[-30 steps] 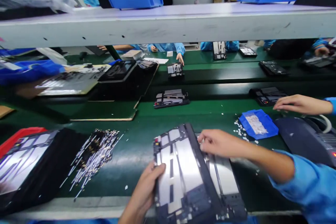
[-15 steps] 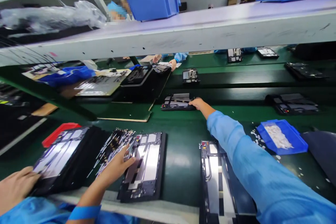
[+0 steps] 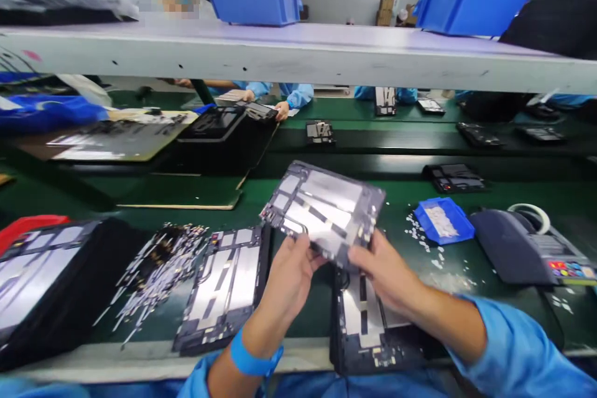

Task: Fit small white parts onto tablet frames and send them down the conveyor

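An opened tablet (image 3: 326, 205), its battery plates and flat cables facing up, is raised above the bench between my two hands. My left hand (image 3: 291, 270), with a blue wristband on its arm, grips the lower left edge. At the lower right corner my right hand (image 3: 385, 267) is closed on it. Beneath, a second opened tablet (image 3: 361, 311) lies near the bench's front edge, partly hidden by my right hand and arm. Left of my left arm lies another opened tablet (image 3: 228, 280), beside a heap of thin strips (image 3: 161, 267).
Stacked tablets (image 3: 41, 261) stand at far left by a red tray (image 3: 32, 224). On the right, a blue tray (image 3: 443, 221) holds small white pieces, with more scattered around it. A white shelf (image 3: 298, 65) crosses above. A co-worker's hand (image 3: 282, 111) works across the bench.
My right hand has brought a tablet from the belt toward me, off the surface. My left hand has left the tablet by the strips and now holds this one too. The view has shifted right.
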A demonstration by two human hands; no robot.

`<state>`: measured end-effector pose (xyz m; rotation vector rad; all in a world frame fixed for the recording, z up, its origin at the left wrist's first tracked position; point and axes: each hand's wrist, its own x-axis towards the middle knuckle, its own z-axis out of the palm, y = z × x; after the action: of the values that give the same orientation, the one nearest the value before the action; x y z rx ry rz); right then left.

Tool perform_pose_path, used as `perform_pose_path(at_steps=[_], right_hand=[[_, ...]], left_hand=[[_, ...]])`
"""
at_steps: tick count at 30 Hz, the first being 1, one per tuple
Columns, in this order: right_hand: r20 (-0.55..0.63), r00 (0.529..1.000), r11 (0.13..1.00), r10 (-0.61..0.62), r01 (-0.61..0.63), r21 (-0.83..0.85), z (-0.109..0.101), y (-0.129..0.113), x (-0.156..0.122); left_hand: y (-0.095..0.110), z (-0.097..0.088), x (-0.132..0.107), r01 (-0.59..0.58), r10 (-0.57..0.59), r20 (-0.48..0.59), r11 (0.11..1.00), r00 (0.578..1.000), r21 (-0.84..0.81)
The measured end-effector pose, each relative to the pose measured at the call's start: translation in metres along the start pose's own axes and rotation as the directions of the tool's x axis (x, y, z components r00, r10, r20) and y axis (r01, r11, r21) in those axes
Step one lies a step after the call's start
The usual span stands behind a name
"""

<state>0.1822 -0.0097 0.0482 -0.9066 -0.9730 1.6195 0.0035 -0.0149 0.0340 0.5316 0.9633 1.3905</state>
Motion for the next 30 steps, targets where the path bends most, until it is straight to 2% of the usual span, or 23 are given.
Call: perform_pose_path(at_steps=[2, 4, 6, 8, 10, 13, 15, 17, 18, 19, 20, 22, 24, 26, 30], right_hand=[[0.082, 0.992, 0.995, 0.093, -0.091, -0.029, -0.034, 0.008, -0.051], [0.009, 0.995, 0.995, 0.102, -0.102, -0.004, -0.071, 0.014, -0.089], [-0.055, 0.990, 0.990, 0.130, -0.132, -0.046, -0.101, 0.020, -0.114], [-0.091, 0.977, 0.960, 0.193, -0.207, -0.189, -0.119, 0.031, -0.128], [-0.143, 0.965, 0.899, 0.221, -0.259, -0.354, -0.127, 0.044, -0.134], [-0.195, 0.970, 0.827, 0.145, -0.227, -0.514, -0.130, 0.053, -0.130], [-0.222, 0.974, 0.782, 0.054, -0.179, -0.597, -0.130, 0.046, -0.119], [-0.264, 0.962, 0.739, -0.075, -0.125, -0.662, -0.129, 0.030, -0.102], [-0.272, 0.953, 0.717, -0.135, -0.095, -0.691, -0.127, 0.021, -0.092], [-0.257, 0.949, 0.695, -0.180, -0.062, -0.717, -0.123, 0.011, -0.081], [-0.219, 0.953, 0.672, -0.207, -0.024, -0.740, -0.118, 0.002, -0.071], [-0.099, 0.973, 0.625, -0.210, 0.056, -0.779, -0.104, -0.012, -0.051], [0.010, 0.981, 0.588, -0.196, 0.125, -0.799, -0.088, -0.020, -0.034], [0.058, 0.979, 0.569, -0.195, 0.161, -0.807, -0.076, -0.021, -0.018], [0.092, 0.986, 0.558, -0.137, 0.154, -0.815, -0.058, -0.012, 0.019]], left_hand=[[-0.002, 0.004, -0.007, 0.002, -0.004, 0.011, 0.993, 1.000, 0.119], [-0.003, -0.001, -0.015, 0.041, -0.070, 0.092, 0.957, 0.993, 0.286], [-0.008, -0.008, -0.022, 0.033, -0.164, 0.229, 0.873, 0.959, 0.486], [-0.018, -0.015, -0.025, -0.069, -0.204, 0.326, 0.747, 0.923, 0.662], [-0.031, -0.023, -0.028, -0.186, -0.184, 0.354, 0.588, 0.917, 0.787], [-0.042, -0.035, -0.032, -0.302, -0.165, 0.384, 0.379, 0.908, 0.875], [-0.040, -0.039, -0.028, -0.365, -0.155, 0.408, 0.244, 0.900, 0.898], [-0.030, -0.036, -0.014, -0.415, -0.041, 0.417, 0.042, 0.908, 0.909], [-0.025, -0.031, -0.003, -0.435, 0.030, 0.438, -0.076, 0.898, 0.897], [-0.019, -0.024, 0.010, -0.459, 0.086, 0.481, -0.193, 0.873, 0.867], [-0.013, -0.016, 0.024, -0.509, 0.088, 0.552, -0.293, 0.829, 0.810], [-0.005, -0.001, 0.049, -0.627, -0.002, 0.692, -0.424, 0.722, 0.653], [-0.002, 0.009, 0.066, -0.710, -0.093, 0.776, -0.481, 0.624, 0.514], [-0.001, 0.009, 0.072, -0.739, -0.113, 0.820, -0.514, 0.561, 0.435], [-0.005, -0.007, 0.070, -0.757, 0.030, 0.895, -0.522, 0.444, 0.393]])
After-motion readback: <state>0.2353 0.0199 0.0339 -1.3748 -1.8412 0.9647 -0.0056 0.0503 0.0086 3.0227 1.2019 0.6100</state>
